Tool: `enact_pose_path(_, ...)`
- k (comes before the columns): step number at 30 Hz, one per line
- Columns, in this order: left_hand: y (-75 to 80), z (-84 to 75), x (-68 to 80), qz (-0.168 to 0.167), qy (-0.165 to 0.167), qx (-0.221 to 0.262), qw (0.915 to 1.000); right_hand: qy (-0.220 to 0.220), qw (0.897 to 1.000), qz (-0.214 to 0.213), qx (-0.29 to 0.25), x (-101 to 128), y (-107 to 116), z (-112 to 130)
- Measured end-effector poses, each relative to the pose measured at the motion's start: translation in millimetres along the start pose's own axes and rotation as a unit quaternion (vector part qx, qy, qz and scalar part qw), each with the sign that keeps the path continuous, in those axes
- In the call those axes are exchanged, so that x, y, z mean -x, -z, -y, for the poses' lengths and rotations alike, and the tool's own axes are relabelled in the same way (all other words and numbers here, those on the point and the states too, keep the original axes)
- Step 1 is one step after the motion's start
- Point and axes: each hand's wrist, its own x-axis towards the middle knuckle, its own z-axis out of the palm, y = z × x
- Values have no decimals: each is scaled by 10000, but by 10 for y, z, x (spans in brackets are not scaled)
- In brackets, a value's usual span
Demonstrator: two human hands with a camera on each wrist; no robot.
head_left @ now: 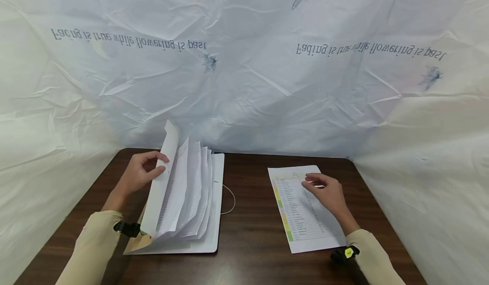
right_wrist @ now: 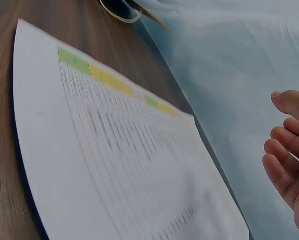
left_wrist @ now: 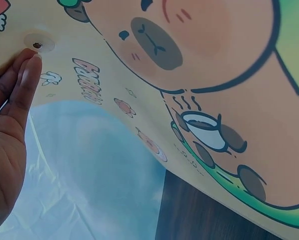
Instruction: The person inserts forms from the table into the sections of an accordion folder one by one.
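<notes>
Sleeves, cream-coloured, soft fabric, both cut off by the lower edge of the head view; a black strap shows at each wrist. Left hand [head_left: 139, 172]: fingers and thumb curled round the raised front cover of the folder [head_left: 191, 217], pinching its upper edge and holding it upright; in the left wrist view only the palm and straight fingertips show against the cover's outer face, a glossy print of a cartoon animal with a cup, its lettering too slanted to read. Folder: expanding type, white inside, lying open near the desk's [head_left: 252, 242] left edge, toward the back; several white sheets fan up out of its pockets, their print too small to read. Elastic cord [head_left: 229, 200]: thin, pale, looping from the folder's right side onto the dark wood-grain desk. Printed sheet [head_left: 302, 208]: single, flat, rectangular, on the right half of the desk, well apart from the folder; rows of fine text with green and yellow cells along its left margin, illegible and blurred in the right wrist view. Right hand [head_left: 328, 194]: loosely curled, holding nothing, fingertips over the sheet's upper part; contact cannot be told. Backdrop [head_left: 244, 85]: crinkled white plastic sheeting, dragonfly motifs, mirrored lettering, surrounding the desk on three sides.
</notes>
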Motion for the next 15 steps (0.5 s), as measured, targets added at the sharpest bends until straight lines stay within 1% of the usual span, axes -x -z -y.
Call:
enact_pose_path(6, 10, 11, 10, 26, 5, 4, 10000, -191, 9991, -215, 299, 40, 155, -220)
enact_pose_path(15, 18, 19, 24, 28, 37, 47, 10000, -630, 9962, -310, 512, 122, 345, -499)
